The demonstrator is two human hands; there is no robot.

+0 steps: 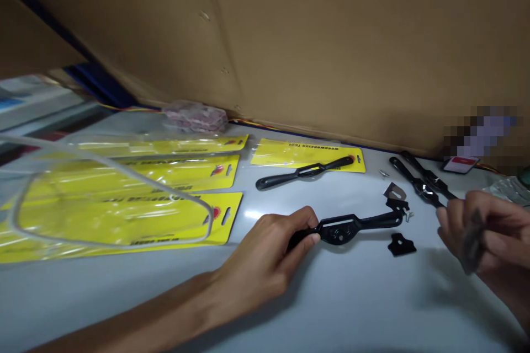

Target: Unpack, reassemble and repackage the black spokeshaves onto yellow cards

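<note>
My left hand (273, 253) is closed around one handle of a black spokeshave (339, 230), holding it just over the grey table. The spokeshave's middle shows no blade fitted. At the right, my right hand (497, 226) pinches a dark flat piece (472, 242), blurred, so its exact kind is unclear. Between the hands lie a black lever cap (401, 245), a second black cap (397, 205), a silver blade (395, 192) and small screws (408, 215). Beyond my right hand are two more spokeshaves (422, 185), their near ends partly hidden by it.
Yellow blister packs (232, 218) lie on the left, crossed by a white cable loop (124, 168). Another spokeshave (306, 172) rests against a yellow pack (269, 149). A pinkish bundle (194, 117) sits by the cardboard wall (331, 55). A loose screw (383, 174) lies farther back.
</note>
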